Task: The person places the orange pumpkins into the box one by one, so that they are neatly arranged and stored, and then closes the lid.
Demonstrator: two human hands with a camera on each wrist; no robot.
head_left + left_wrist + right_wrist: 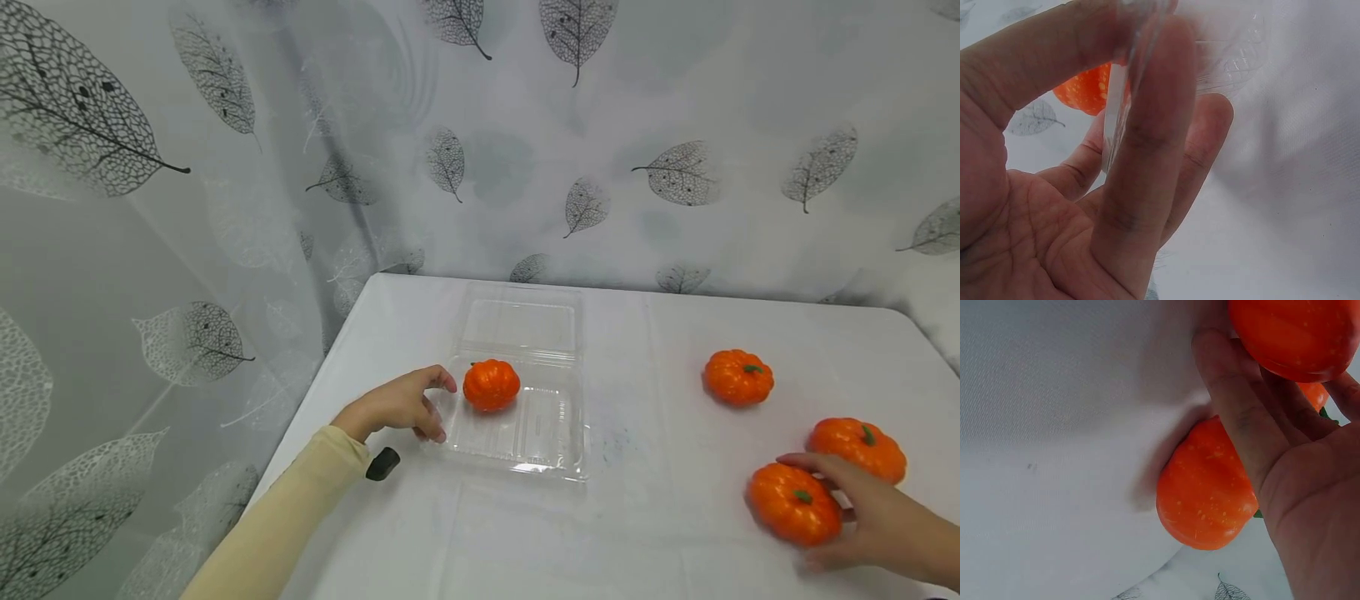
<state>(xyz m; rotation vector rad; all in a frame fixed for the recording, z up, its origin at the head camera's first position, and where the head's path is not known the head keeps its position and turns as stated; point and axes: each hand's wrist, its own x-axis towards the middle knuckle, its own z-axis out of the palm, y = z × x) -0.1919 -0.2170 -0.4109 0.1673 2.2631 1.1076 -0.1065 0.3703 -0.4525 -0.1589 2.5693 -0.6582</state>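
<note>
A clear plastic clamshell box [517, 468] lies with its lid folded back, and a small orange pumpkin [491, 385] sits in the left part of its base. My left hand [405, 406] grips the box's left side; in the left wrist view the clear wall [1119, 119] passes between the thumb and fingers. At the right, my right hand [862, 517] curls round the side of another pumpkin [793, 502], its thumb at the near side and fingers at the far side. The held pumpkin [1297, 334] shows at the top of the right wrist view.
Just behind the right hand is a wider pumpkin [857, 450], and another pumpkin [738, 377] stands farther back. All rest on a white-covered table [637, 533]. A leaf-printed curtain [525, 167] hangs along the back and left edges.
</note>
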